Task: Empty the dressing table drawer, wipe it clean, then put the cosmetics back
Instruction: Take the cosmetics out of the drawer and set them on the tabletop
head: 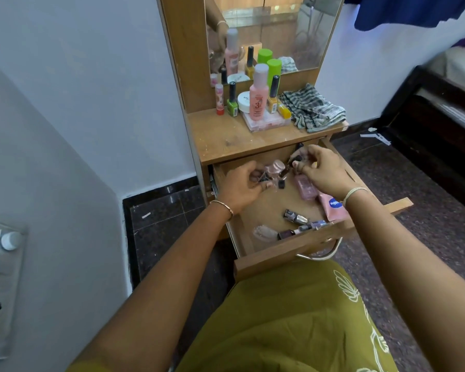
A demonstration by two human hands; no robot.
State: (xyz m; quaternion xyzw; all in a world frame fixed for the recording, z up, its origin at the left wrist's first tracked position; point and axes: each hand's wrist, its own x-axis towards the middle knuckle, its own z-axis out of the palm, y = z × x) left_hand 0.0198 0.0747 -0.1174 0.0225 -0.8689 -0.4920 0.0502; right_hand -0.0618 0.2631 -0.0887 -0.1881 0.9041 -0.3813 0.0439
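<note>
The wooden drawer (pixel 285 252) of the dressing table stands pulled out with several cosmetics inside. My left hand (pixel 239 187) is in the drawer's back left part, its fingers closed on small bottles, one pale pink (pixel 275 167). My right hand (pixel 321 171) is at the back right, pinching a dark nail polish bottle (pixel 295 158). A pink rectangular bottle (pixel 305 187), a pink pouch (pixel 333 206) and several nail polish bottles (pixel 293 216) lie on the drawer floor. On the table top (pixel 226 140) stand a tall pink bottle (pixel 258 96), a white jar (pixel 244 101) and more nail polishes.
A striped grey cloth (pixel 313 108) lies on the top's right side. A mirror (pixel 274 30) rises behind. A white wall with a switch panel (pixel 0 285) is at my left, a dark bed frame (pixel 435 135) at my right. My green garment (pixel 293 326) is below the drawer handle (pixel 321 255).
</note>
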